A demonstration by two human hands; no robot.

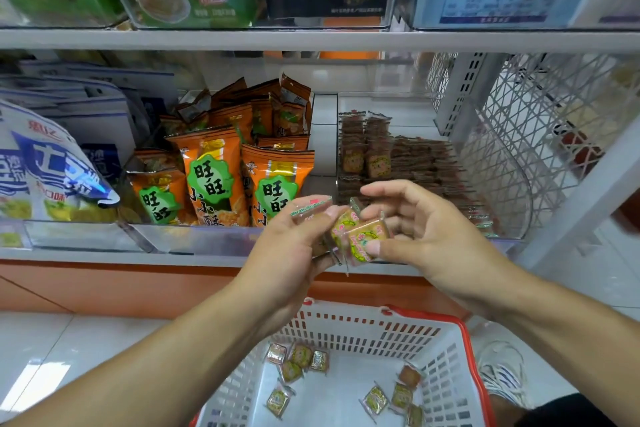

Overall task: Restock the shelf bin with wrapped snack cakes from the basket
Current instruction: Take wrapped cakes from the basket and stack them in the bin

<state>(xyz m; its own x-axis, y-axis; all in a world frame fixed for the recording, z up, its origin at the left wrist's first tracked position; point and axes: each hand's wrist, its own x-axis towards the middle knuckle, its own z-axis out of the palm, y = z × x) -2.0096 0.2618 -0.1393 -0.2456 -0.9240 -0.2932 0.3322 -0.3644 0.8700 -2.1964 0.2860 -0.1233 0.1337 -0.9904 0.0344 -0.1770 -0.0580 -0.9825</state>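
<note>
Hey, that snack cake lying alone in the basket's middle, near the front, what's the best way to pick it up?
Come straight down from above; the basket walls block the sides. The snack cake lies flat, apart from the others, so pinch across two opposite edges of the square body, or catch a crimped wrapper end. Both the left hand and right hand hold cakes, so one must unload first.

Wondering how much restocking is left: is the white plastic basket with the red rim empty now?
No: several small wrapped snack cakes lie scattered on the bottom of the white plastic basket.
</note>
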